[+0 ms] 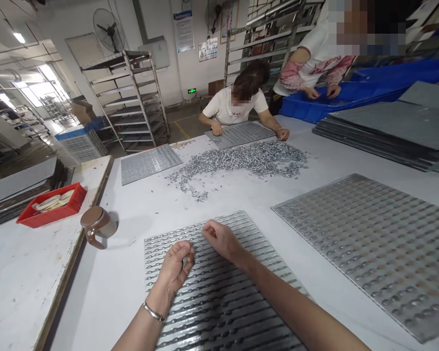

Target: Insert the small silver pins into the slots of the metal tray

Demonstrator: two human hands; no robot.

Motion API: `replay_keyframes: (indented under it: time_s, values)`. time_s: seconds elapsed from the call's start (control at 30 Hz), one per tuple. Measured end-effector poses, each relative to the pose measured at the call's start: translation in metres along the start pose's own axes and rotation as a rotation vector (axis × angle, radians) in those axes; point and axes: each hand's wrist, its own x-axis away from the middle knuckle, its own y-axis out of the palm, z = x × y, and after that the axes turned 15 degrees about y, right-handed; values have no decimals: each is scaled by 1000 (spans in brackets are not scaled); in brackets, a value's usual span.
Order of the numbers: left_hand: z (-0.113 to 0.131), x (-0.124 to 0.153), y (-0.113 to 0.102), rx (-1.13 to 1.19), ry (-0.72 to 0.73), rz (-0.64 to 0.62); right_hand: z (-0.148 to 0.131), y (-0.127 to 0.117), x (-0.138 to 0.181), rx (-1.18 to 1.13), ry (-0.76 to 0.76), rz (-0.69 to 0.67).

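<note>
A grooved metal tray point(219, 312) lies in front of me on the white table point(124, 278); its upper-left rows hold small metal parts. My left hand point(175, 267) rests on the tray, curled around several small metal pieces. My right hand point(221, 239) sits near the tray's far edge, fingers pinched on the grooves; whether a piece is between them I cannot tell. A large heap of small metal pieces point(241, 163) lies further up the table.
A filled tray point(373, 243) lies to my right, another point(148, 163) at far left. A brown cup point(98, 225) and red bin point(51, 204) are on the left. Two people work across the table, beside stacked grey sheets point(395, 126) and a blue tub point(351, 95).
</note>
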Motion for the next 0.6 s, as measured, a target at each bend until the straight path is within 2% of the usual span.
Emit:
replay_keyframes:
  time_s: [0.13, 0.3, 0.47, 0.6]
  values:
    - [-3, 1, 5, 2, -35, 1, -8, -4, 30, -212, -120, -90]
    - [-6, 2, 18, 25, -45, -32, -5, -2, 43, -220, -175, -17]
    - [-9, 4, 21, -7, -44, -12, -4, -7, 48, -244, -146, -30]
    - [-17, 7, 18, -84, -3, 19, -3, -5, 57, -279, -39, -86]
